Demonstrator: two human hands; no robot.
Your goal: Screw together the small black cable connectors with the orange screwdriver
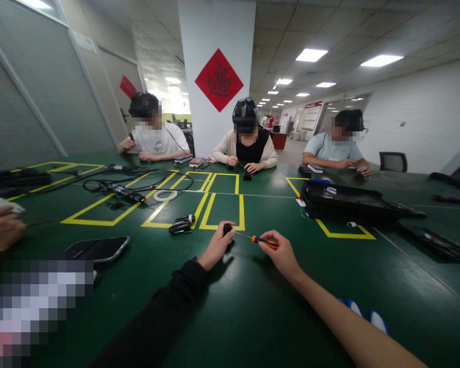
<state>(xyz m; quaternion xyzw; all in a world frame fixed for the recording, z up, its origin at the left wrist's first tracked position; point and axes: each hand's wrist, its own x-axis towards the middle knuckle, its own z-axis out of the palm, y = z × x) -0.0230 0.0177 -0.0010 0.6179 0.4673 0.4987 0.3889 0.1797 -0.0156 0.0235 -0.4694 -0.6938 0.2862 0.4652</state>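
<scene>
My left hand (pixel 217 245) is closed around a small black part (pixel 227 229), whose kind I cannot make out because the fingers cover much of it. From the right, my right hand (pixel 281 253) grips the orange and black handle of a screwdriver (pixel 266 242). The screwdriver's thin shaft points left and its tip reaches the black part at my left fingers; whether it sits in a screw is too small to tell. Two black cylindrical pieces (pixel 182 224) lie on the table a little to the left of my left hand.
The green table (pixel 199 317) carries yellow tape outlines. A phone (pixel 97 249) lies left, beyond it cables (pixel 138 179) and a white ring (pixel 165 196). A large black casing (pixel 345 199) stands right. Three people sit opposite; another person's hand (pixel 2 230) is at left.
</scene>
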